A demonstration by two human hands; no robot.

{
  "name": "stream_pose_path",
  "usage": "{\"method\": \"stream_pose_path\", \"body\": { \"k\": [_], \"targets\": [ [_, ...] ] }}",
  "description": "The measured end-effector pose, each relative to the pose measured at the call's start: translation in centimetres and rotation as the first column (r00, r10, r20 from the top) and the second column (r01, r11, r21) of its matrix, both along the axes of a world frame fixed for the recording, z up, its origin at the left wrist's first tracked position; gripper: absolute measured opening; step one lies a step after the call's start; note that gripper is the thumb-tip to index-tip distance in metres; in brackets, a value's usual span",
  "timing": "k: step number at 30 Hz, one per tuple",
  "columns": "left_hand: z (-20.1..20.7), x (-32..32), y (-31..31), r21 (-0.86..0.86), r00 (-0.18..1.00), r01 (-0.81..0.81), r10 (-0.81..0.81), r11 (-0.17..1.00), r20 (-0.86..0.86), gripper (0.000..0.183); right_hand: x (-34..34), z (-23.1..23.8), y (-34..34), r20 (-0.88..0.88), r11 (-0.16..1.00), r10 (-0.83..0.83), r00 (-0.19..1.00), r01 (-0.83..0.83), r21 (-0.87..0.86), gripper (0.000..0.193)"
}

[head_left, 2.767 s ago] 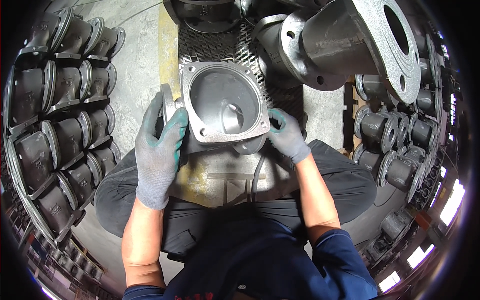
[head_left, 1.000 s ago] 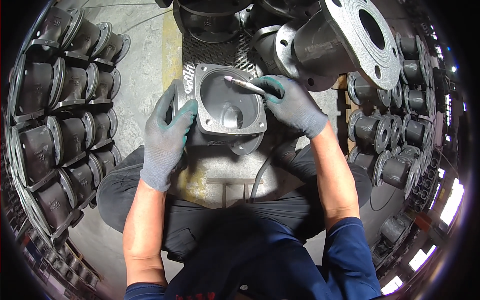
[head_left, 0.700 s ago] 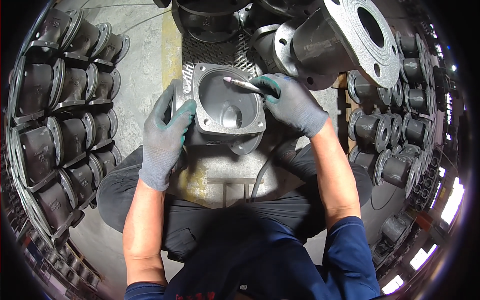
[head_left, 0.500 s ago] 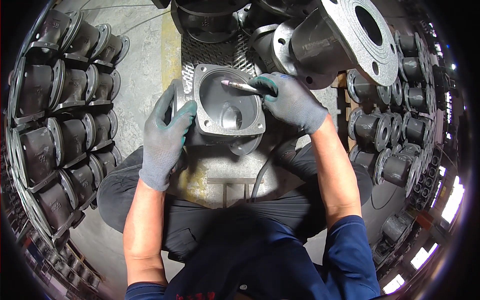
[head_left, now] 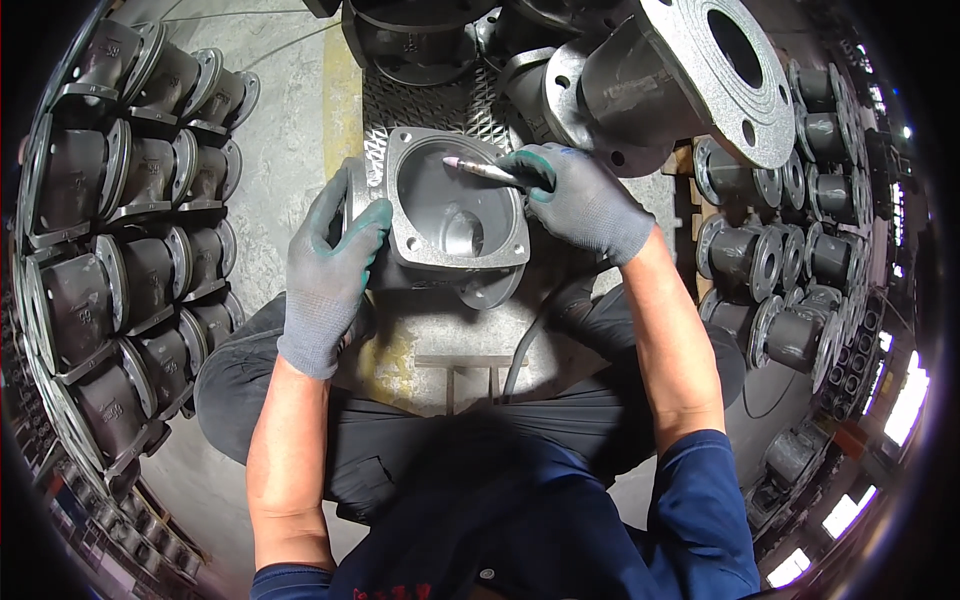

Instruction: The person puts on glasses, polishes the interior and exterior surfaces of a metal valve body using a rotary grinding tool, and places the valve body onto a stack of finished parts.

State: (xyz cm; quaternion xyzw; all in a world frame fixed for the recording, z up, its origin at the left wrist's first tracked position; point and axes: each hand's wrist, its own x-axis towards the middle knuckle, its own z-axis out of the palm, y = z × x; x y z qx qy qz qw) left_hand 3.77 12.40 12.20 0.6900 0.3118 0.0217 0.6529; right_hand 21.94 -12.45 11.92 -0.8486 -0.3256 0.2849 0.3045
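A grey cast-metal valve body (head_left: 404, 252) rests in front of me, its squarish bolt-holed flange facing up around a wide round bore. My left hand (head_left: 335, 245), in a grey glove with green fingers, grips the casting's left side flange, thumb on the near side. Gloved likewise, my right hand (head_left: 580, 195) is closed around a slim die grinder (head_left: 490, 173) at the bore's right rim. The grinder's pink tip reaches over the opening; whether it touches the inner wall I cannot tell. Most of the tool's body is hidden by my fingers.
A large flanged casting (head_left: 640, 95) leans close beyond my right hand. More dark castings (head_left: 415, 40) lie at the far side on a patterned metal surface (head_left: 490, 110). Stacked valve bodies (head_left: 150, 180) stand left, others (head_left: 740, 255) right. A dark hose (head_left: 522, 350) runs near my legs.
Hardly anything differs. The casting and my left hand have shifted very slightly; the grinder stays over the bore in my right hand.
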Motion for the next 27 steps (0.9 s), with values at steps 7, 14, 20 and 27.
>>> {"method": "stream_pose_path", "body": {
  "k": [7, 14, 20, 27],
  "targets": [
    [-0.3, -0.1, 0.0, 0.016, 1.0, 0.014, -0.015, 1.0, 0.023, 0.075, 0.1, -0.7, -0.1, 0.039, 0.998, 0.049, 0.998, -0.048, -0.04, 0.04],
    [-1.1, -0.1, 0.2, -0.028, 0.994, -0.05, 0.052, 0.998, 0.093, 0.072, 0.0, -0.4, 0.4, 0.047, 0.999, 0.029, 0.998, -0.027, -0.036, 0.039],
    [-0.2, 0.0, 0.3, 0.011, 1.0, 0.019, -0.019, 1.0, 0.01, 0.074, -0.2, -0.7, 0.0, 0.015, 1.0, 0.001, 1.0, -0.001, 0.002, 0.039],
    [-2.4, -0.6, 1.3, 0.126, 0.996, 0.047, -0.057, 0.991, 0.074, 0.075, -0.1, -0.4, 0.5, 0.041, 0.997, 0.018, 0.999, -0.015, -0.082, 0.038]
  ]
}}
